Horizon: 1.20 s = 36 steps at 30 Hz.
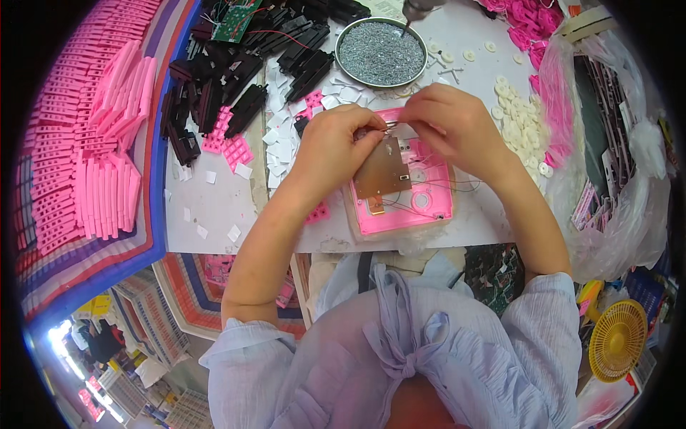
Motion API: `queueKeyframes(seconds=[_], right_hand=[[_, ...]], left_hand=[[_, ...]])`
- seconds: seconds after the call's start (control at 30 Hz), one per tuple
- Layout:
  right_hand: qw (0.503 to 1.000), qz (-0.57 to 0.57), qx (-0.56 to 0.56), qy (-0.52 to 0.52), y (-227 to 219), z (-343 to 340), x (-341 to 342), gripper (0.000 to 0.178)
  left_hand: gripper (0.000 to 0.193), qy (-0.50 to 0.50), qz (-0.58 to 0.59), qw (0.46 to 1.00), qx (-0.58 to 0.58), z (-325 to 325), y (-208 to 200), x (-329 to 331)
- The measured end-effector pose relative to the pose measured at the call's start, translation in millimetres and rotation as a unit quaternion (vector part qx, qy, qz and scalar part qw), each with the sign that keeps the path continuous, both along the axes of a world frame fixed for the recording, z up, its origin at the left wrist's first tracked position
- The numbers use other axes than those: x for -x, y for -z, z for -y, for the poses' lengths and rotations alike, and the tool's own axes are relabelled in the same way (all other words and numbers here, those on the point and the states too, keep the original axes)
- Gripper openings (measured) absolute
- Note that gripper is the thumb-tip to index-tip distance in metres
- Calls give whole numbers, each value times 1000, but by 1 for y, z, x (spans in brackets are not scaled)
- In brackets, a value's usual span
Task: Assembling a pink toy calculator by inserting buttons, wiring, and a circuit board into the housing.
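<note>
A pink plastic casing [379, 224] lies open in front of me on the table, with a brown flat board [386, 168] inside it. Thin wires [468, 184] loop out past its right side. Over the casing's far left edge, my left hand [339, 143] pinches a small, thin, metallic-looking piece [390, 126] between thumb and fingers. Facing it, my right hand [457, 129] is closed, its fingertips close together above the far edge and slightly blurred. What those fingertips hold, if anything, is hidden.
Beyond my hands stands a round bowl [337, 63] of small silver screws, with a dark tool tip [418, 8] above it. Black plastic parts [246, 111] and white squares [284, 146] lie left; white discs [518, 118] and a clear bag [622, 229] right. Pink parts [107, 193] fill a far-left crate.
</note>
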State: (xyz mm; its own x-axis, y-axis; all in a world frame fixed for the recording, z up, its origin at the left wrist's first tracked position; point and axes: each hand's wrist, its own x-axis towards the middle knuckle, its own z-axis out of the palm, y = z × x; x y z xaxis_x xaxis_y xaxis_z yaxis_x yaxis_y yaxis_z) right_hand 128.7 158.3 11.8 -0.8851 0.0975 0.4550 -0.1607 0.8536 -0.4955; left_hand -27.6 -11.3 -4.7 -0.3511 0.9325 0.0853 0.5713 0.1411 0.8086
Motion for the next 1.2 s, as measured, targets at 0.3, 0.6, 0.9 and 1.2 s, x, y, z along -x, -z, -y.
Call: queueKeyframes(seconds=[0.3,0.6,0.9,1.2], right_hand=[[997,63,-36,-22,-5,4,-11,22],[986,126,-94,62,4,24,-6,13],[982,151,-97,65,7,31,-8,5],[980,182,-11,81,-3,61,-31,9]], left_hand=[[13,-40,27,998,25,0,-2,-4],[12,23,78,996,-49,1,3,2],[11,200,63,977,-38,-6,-1,31],[8,166,-170,970,-45,-11,-8,10]])
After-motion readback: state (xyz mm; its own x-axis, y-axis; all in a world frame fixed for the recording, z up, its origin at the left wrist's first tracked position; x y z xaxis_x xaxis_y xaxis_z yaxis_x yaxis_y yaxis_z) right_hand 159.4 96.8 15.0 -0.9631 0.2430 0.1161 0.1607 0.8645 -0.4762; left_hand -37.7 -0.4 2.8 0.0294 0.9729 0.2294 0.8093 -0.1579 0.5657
